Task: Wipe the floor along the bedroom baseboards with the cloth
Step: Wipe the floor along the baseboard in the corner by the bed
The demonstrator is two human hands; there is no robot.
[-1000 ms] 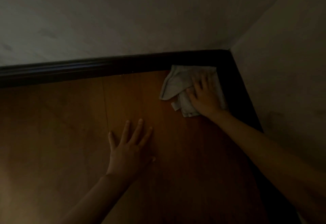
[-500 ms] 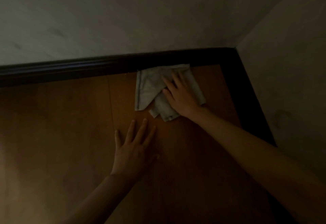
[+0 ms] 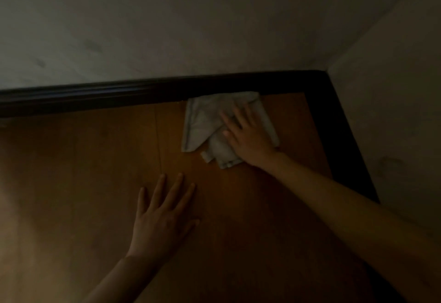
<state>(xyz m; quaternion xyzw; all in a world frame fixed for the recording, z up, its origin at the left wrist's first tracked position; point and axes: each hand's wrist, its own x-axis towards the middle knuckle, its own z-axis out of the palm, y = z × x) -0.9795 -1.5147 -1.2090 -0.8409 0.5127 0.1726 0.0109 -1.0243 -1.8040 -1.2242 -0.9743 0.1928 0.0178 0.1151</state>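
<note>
A dim room corner. Your right hand lies flat on a pale, crumpled cloth, fingers straight and spread, a wide grip that presses rather than clutches. The cloth sits on the wooden floor; beyond your fingertips its far edge touches the dark baseboard, and to the right of the hand bare floor separates it from the corner. Your left hand rests nearer you, apart from the cloth, flat on the floor with fingers spread.
</note>
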